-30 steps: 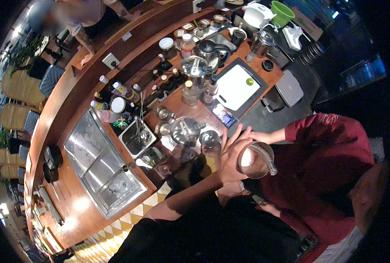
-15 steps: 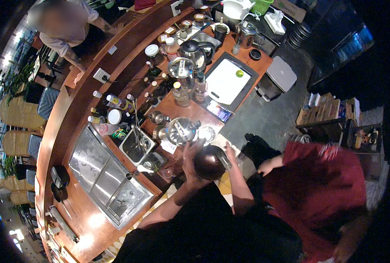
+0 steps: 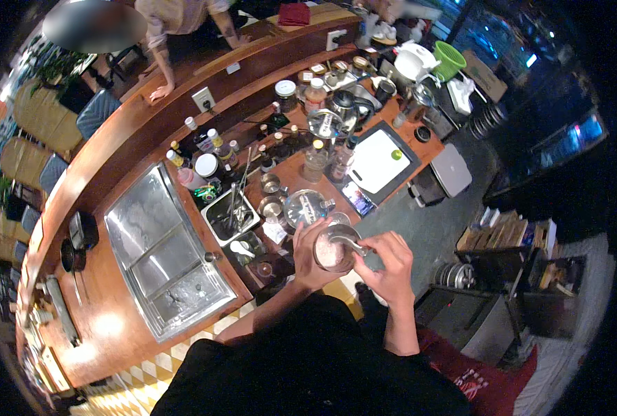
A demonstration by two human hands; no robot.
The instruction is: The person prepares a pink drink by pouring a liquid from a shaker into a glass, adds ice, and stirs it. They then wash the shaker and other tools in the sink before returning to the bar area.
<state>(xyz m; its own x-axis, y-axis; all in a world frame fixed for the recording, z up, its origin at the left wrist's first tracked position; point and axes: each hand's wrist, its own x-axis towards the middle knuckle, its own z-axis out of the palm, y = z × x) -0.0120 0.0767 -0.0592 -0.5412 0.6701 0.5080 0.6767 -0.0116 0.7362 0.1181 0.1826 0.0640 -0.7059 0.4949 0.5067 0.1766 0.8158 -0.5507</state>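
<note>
Cup: a round, dark-walled cup (image 3: 347,263) sits in your grasp in front of your body, mouth facing up toward your eyes; what lies under its base is hidden. Keep it level, since a tilt would likely spill it.

Contents: pale pinkish matter (image 3: 329,254) shows through the mouth; whether it is liquid, foam or ice, you cannot tell from here.

Left hand: your left hand (image 3: 306,258) is wrapped round the cup's left side, fingers curved along the wall. Firm, even pressure should be enough to steady it.

Right hand: your right hand (image 3: 389,267) pinches the near end of the metal piece between thumb and fingertips at the cup's right rim. A light pinch should give finer control.

Metal piece: a curved grey metal piece (image 3: 344,238) lies across the mouth; its contact with the contents is unclear. Guide it slowly, clear of the wall.

Glass jug: a clear jug (image 3: 303,209) stands on the counter just beyond the cup. Avoid knocking it.

Red shirt: a co-worker's red shirt (image 3: 492,378) shows near your right elbow. Hold that elbow in.
</note>
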